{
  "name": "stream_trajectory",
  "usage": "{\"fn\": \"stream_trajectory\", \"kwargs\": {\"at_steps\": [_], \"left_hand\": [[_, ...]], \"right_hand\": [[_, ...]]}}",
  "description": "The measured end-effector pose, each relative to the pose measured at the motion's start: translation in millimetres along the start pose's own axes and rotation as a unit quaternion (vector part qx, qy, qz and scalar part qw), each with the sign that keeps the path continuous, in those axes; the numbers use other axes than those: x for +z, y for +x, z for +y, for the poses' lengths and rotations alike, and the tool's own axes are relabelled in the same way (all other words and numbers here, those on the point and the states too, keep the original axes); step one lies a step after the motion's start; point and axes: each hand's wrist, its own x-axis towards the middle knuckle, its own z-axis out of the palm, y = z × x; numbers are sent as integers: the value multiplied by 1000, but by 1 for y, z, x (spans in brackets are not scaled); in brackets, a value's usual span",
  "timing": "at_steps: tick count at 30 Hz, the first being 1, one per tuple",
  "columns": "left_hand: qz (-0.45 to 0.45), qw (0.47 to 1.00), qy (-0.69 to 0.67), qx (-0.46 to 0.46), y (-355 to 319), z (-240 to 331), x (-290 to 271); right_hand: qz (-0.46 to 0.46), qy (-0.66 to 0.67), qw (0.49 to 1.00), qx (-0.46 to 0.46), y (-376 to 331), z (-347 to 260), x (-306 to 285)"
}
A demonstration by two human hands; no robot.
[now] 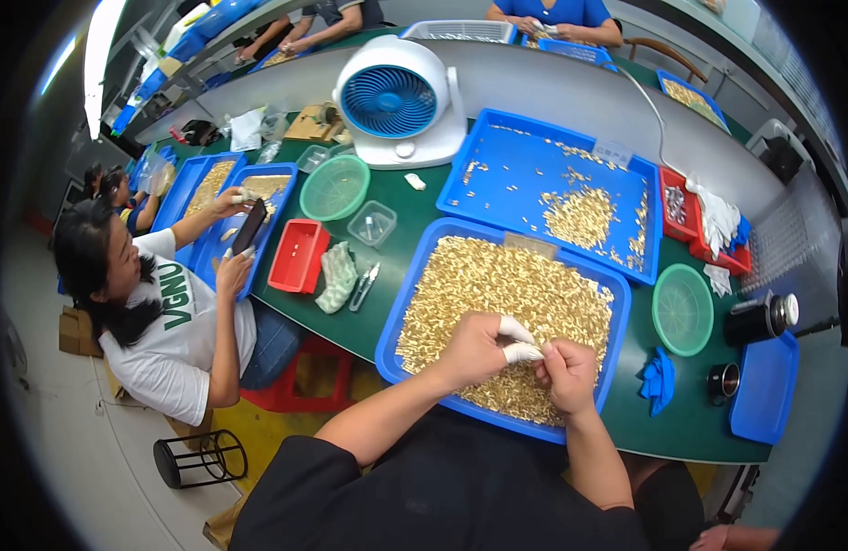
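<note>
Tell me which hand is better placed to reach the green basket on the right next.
Probably the right hand: it is nearer that green basket, while the left hand is farther away.

Both forearms angle in, left hand and right hand close together, fingers curled inward, tips practically meeting!

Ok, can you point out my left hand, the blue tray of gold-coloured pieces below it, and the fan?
Left hand (479, 349): head view, back of the hand.
Blue tray (393, 324): head view, left wall.
Fan (390, 98): head view, blue front grille.
</note>
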Motion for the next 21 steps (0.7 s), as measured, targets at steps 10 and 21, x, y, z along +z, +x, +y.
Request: {"fn": "stream_trajectory", "kwargs": {"at_steps": [10, 21], "left_hand": [[8, 884, 435, 172, 4, -3, -17], [31, 969, 234, 73, 4, -1, -15]], "right_hand": [[107, 149, 981, 57, 5, 6, -7], [45, 138, 988, 59, 4, 2, -6]]}}
